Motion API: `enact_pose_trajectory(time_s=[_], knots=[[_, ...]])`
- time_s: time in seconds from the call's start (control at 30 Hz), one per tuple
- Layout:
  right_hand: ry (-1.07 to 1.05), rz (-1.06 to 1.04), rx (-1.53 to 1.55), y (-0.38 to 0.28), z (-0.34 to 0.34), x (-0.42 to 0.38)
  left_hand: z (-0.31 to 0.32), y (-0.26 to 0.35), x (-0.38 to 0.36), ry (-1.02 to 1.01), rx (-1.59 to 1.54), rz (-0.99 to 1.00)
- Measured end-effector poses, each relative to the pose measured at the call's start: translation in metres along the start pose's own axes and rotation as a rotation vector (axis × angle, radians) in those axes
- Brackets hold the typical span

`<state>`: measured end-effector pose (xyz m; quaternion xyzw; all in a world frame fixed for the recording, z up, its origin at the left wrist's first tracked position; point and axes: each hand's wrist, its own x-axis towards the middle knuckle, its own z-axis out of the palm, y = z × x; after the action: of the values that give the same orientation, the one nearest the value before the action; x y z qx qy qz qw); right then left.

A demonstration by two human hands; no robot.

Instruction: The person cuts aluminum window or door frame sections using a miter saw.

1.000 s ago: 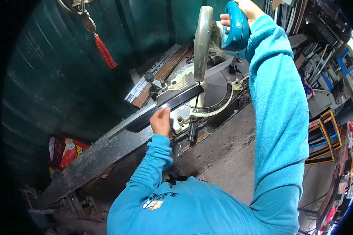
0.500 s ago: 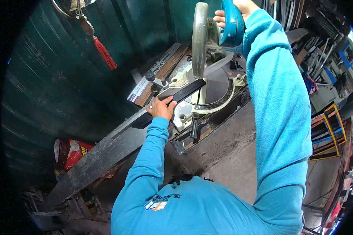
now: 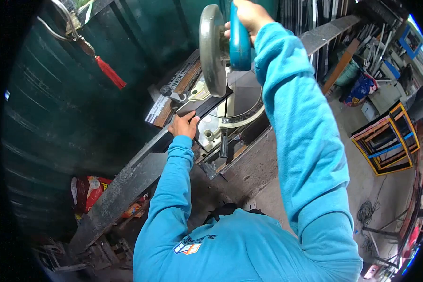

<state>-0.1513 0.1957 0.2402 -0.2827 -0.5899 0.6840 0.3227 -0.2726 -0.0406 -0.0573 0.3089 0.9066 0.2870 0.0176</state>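
The left hand (image 3: 183,125) lies flat, fingers spread and pressing down, on a long dark strip (image 3: 203,106) that rests across the bed of a miter saw (image 3: 230,113). The right hand (image 3: 249,14) is closed around the teal handle (image 3: 239,42) of the saw head, which stands raised with the round blade guard (image 3: 212,49) hanging above the strip.

The relation that counts is between blade and strip. The strip's long axis runs from lower left to upper right, along the saw's fence and in line with the long grey support bar (image 3: 122,188) that extends down and left from the saw. The blade guard's plane crosses that axis, and it sits just past the strip's upper right end, above the turntable. The left hand holds the strip on the near side of the blade, to the left of it, apart from the guard but near. The right hand is the one above the blade, and the left is the nearer one to the strip itself.

A red tassel (image 3: 110,73) hangs against the dark green wall (image 3: 56,117) behind the saw.
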Motion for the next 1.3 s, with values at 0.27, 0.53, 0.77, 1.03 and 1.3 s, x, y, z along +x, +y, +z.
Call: enact_pose_trajectory(time_s=[0.27,0.53,0.77,1.03,1.3], knots=[[0.052,-0.143,-0.144,0.060,-0.007,-0.044,0.005,0.000,-0.001,0.052,0.024,-0.018],[0.085,-0.164,-0.109,0.095,-0.008,-0.086,0.008,-0.003,0.003,0.046,0.057,0.001],[0.055,-0.165,-0.104,0.100,-0.009,-0.091,0.008,-0.003,0.004,0.045,0.058,-0.019],[0.088,-0.160,-0.074,0.103,-0.006,-0.100,0.009,-0.005,0.004,0.063,0.066,0.003],[0.057,-0.168,-0.067,0.113,-0.009,-0.100,0.008,-0.003,0.003,0.078,0.071,0.012]])
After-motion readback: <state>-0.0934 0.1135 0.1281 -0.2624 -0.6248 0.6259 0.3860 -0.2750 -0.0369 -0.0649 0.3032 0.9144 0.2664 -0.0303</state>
